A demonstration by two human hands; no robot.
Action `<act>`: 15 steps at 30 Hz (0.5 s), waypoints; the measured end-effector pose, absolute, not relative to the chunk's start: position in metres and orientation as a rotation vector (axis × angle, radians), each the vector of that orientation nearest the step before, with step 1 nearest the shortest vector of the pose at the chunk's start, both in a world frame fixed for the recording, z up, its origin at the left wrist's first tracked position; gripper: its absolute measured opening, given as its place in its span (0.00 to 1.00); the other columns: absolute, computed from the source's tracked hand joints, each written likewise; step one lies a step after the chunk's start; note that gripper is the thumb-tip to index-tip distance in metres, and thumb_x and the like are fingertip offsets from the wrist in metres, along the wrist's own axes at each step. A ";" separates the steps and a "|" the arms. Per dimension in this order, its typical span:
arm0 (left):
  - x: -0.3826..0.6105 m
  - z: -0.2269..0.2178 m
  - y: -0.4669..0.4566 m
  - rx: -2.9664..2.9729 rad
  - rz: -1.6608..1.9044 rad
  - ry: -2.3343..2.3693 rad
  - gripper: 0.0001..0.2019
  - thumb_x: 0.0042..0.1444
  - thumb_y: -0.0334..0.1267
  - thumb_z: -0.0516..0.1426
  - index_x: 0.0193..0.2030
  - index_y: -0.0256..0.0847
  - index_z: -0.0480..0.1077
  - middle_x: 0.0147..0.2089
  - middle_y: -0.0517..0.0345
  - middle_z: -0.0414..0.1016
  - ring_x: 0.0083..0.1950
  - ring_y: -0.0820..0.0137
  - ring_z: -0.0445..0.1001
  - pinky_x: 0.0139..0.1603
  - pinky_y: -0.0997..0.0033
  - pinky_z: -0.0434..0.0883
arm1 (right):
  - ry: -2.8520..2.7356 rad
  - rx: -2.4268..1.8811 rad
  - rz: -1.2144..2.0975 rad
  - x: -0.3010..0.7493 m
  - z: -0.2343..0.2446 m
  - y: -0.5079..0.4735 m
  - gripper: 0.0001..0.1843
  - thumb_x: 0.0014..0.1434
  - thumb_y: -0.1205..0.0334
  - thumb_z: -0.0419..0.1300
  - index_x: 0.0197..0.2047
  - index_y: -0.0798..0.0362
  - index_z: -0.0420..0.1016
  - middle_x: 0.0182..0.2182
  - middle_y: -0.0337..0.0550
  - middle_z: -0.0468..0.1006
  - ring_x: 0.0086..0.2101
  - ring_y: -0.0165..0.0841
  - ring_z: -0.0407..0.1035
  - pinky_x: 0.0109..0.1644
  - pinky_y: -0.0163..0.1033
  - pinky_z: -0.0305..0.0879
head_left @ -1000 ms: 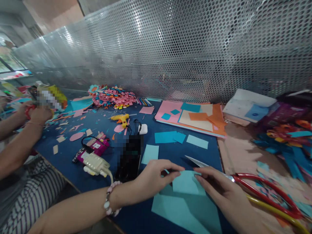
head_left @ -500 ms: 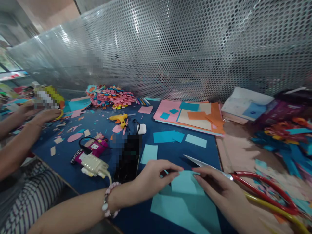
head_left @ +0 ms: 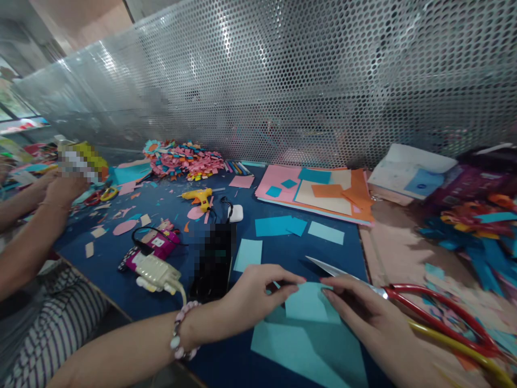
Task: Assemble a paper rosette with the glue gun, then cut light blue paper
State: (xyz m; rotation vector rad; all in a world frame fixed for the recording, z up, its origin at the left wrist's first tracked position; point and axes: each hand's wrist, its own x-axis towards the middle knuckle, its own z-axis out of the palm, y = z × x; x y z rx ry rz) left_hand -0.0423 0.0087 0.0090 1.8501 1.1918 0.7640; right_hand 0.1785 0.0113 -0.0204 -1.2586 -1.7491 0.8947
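A small light-blue piece of paper (head_left: 312,303) is pinched at its upper corners between both hands. My left hand (head_left: 258,296), with a beaded bracelet at the wrist, closes thumb and fingers on the left corner. The right corner is gripped by my right hand (head_left: 365,312). Beneath lies a larger light-blue sheet (head_left: 302,345) on the dark blue table (head_left: 238,350). Scissors (head_left: 434,299) with red handles rest just right of my right hand, blades pointing left; a yellow handle (head_left: 448,342) lies below them.
A phone (head_left: 214,264), a power bank with a cable (head_left: 157,272) and a yellow glue gun (head_left: 197,196) lie to the left. Behind are coloured paper sheets (head_left: 278,183) and a pile of paper flowers (head_left: 186,161). A co-worker's hands (head_left: 67,188) work at far left.
My hands keep the same pinch on the light-blue paper. At far left, the co-worker's hand has moved off a pair of yellow-handled scissors, which now lie on the table.
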 end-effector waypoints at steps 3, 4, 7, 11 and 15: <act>-0.042 0.010 0.009 1.846 0.757 1.197 0.11 0.60 0.35 0.56 0.47 0.41 0.77 0.42 0.55 0.80 0.40 0.69 0.76 0.36 0.75 0.69 | -1.752 -1.258 0.904 0.178 -0.019 0.011 0.11 0.56 0.50 0.61 0.39 0.45 0.78 0.35 0.39 0.78 0.35 0.31 0.73 0.43 0.31 0.72; -0.042 0.010 0.009 1.844 0.754 1.199 0.11 0.60 0.36 0.56 0.47 0.41 0.77 0.42 0.55 0.80 0.41 0.69 0.76 0.36 0.75 0.69 | -1.754 -1.257 0.904 0.178 -0.019 0.011 0.11 0.56 0.50 0.61 0.39 0.45 0.78 0.35 0.39 0.78 0.35 0.31 0.73 0.43 0.31 0.72; -0.042 0.010 0.009 1.840 0.760 1.197 0.11 0.59 0.36 0.57 0.47 0.41 0.77 0.42 0.55 0.80 0.41 0.69 0.76 0.36 0.74 0.70 | -1.757 -1.250 0.893 0.178 -0.020 0.011 0.11 0.56 0.51 0.61 0.39 0.45 0.78 0.34 0.39 0.78 0.34 0.31 0.73 0.42 0.31 0.72; -0.042 0.010 0.008 1.850 0.760 1.195 0.11 0.59 0.36 0.57 0.47 0.40 0.77 0.42 0.53 0.80 0.40 0.68 0.76 0.37 0.74 0.70 | -1.761 -1.246 0.884 0.178 -0.019 0.011 0.10 0.56 0.51 0.61 0.38 0.45 0.78 0.34 0.39 0.78 0.34 0.31 0.73 0.42 0.31 0.72; -0.042 0.011 0.008 1.850 0.767 1.191 0.11 0.59 0.36 0.57 0.47 0.39 0.77 0.42 0.53 0.80 0.40 0.68 0.76 0.37 0.74 0.70 | -1.768 -1.245 0.865 0.178 -0.016 0.011 0.11 0.55 0.50 0.61 0.38 0.45 0.79 0.34 0.39 0.79 0.34 0.31 0.74 0.42 0.31 0.72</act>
